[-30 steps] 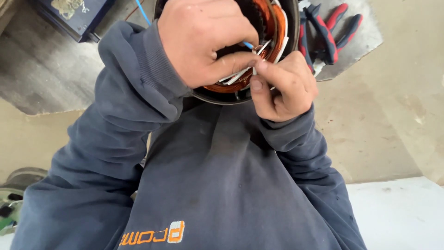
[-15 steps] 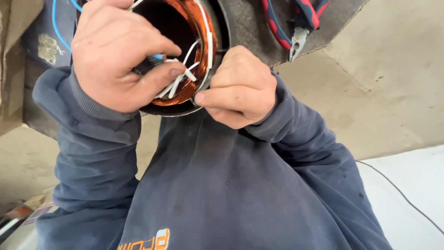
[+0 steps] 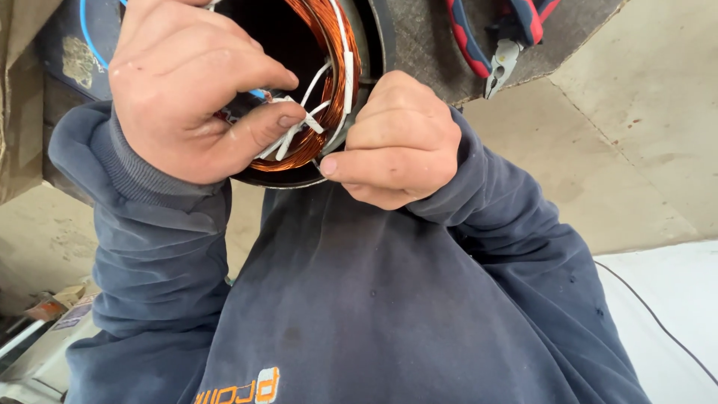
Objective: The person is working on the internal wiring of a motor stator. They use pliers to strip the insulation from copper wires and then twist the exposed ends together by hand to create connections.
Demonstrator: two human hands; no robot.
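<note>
Pinching a bundle of white sleeved leads (image 3: 288, 135) between thumb and forefinger, the left hand (image 3: 187, 90) rests against the copper winding (image 3: 321, 82) inside the round motor housing (image 3: 374, 45). Right hand (image 3: 396, 142) is curled into a fist at the housing's lower rim, apparently gripping one lead. Red-handled pliers (image 3: 501, 45) lie just beside the housing.

the top edge cuts off the motor stator (image 3: 351, 90), so its far rim and most of the copper winding (image 3: 329, 45) stay unseen. the left hand (image 3: 187, 90) covers the stator's left wall and where the white leads (image 3: 295, 131) begin. above the stator's right side, the pliers (image 3: 497, 45) lose their handles at the edge. the right hand (image 3: 396, 142) hides its own fingertips.
</note>
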